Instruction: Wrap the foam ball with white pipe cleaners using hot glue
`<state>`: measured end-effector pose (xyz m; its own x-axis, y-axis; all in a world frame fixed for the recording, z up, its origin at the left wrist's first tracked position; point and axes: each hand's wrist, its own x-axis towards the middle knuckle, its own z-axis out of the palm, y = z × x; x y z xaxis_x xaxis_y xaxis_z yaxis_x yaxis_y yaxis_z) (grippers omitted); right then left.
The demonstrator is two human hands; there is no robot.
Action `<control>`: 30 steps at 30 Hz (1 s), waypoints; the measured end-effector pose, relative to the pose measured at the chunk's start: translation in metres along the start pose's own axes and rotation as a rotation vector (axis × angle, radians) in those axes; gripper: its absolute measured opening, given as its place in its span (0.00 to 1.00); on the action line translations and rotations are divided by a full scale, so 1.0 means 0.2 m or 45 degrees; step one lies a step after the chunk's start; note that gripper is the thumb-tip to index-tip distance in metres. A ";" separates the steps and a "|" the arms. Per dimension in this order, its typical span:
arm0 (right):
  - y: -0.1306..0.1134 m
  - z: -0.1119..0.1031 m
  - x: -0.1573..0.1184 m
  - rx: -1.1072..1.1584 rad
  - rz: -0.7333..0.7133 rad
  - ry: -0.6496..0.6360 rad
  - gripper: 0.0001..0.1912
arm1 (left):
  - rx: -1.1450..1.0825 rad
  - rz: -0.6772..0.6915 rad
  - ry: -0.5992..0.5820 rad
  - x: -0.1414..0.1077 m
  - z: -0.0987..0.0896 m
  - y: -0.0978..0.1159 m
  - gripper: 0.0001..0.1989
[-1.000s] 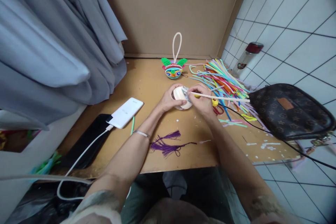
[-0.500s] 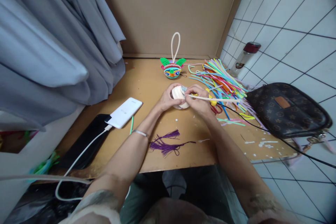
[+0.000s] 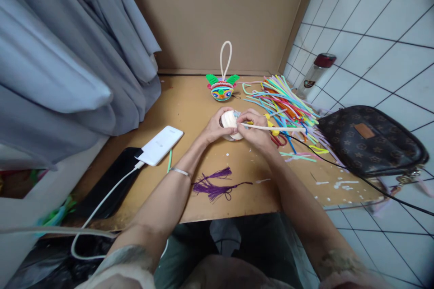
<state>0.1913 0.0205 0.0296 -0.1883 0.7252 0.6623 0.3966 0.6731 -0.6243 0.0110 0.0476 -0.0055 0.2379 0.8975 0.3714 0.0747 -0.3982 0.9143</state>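
In the head view, at the frame's centre, the left hand (image 3: 216, 127) curls its fingers round the left of a rounded, cream-white, strip-wrapped ball (image 3: 229, 119). The right hand (image 3: 254, 127) pinches a long, thin cream strip (image 3: 281, 128) at its right side. The ball seems light, fairly firm, best cupped; the strip, soft and bendy, best pinched near the ball.

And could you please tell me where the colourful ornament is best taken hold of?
Probably at the top of its white loop, with the grip coming down from above: the loop rises above the green ears, giving an open ring to pinch, while the ornament below is rounded.
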 end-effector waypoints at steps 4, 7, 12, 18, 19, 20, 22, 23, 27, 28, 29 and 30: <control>-0.01 -0.01 0.00 0.028 -0.001 -0.039 0.03 | -0.056 -0.015 -0.014 0.00 -0.01 -0.01 0.38; -0.01 0.00 0.00 0.016 -0.001 -0.041 0.04 | -0.136 -0.016 0.026 -0.01 0.01 -0.02 0.32; -0.02 0.03 -0.01 -0.022 -0.022 0.001 0.05 | -0.232 -0.014 0.174 -0.01 0.06 -0.02 0.30; -0.01 0.06 -0.03 -0.045 -0.069 0.010 0.05 | -0.384 -0.082 0.311 0.00 0.08 -0.02 0.24; -0.01 0.08 -0.03 -0.049 -0.084 0.032 0.05 | -0.412 -0.088 0.324 0.00 0.08 -0.03 0.24; -0.01 0.10 -0.04 -0.048 -0.103 0.062 0.05 | -0.431 -0.092 0.335 0.00 0.08 -0.04 0.23; 0.00 0.13 -0.07 -0.035 -0.137 0.159 0.04 | -0.446 -0.098 0.358 0.00 0.08 -0.05 0.23; 0.00 0.15 -0.08 -0.026 -0.135 0.197 0.03 | -0.447 -0.100 0.368 0.00 0.07 -0.05 0.22; -0.01 0.21 -0.12 0.034 -0.013 0.281 0.02 | -0.463 -0.113 0.403 0.00 0.08 -0.05 0.21; -0.01 0.21 -0.13 0.053 0.014 0.282 0.02 | -0.464 -0.119 0.407 0.00 0.08 -0.05 0.21; -0.01 0.21 -0.13 0.071 0.028 0.288 0.03 | -0.464 -0.127 0.411 0.00 0.08 -0.05 0.21; -0.01 0.22 -0.13 0.082 0.033 0.298 0.03 | -0.463 -0.135 0.414 0.00 0.08 -0.04 0.21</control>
<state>0.1564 0.0057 -0.0047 0.0372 0.6941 0.7189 0.3388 0.6680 -0.6626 0.0266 0.0476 -0.0159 -0.0711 0.9652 0.2515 -0.2741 -0.2613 0.9255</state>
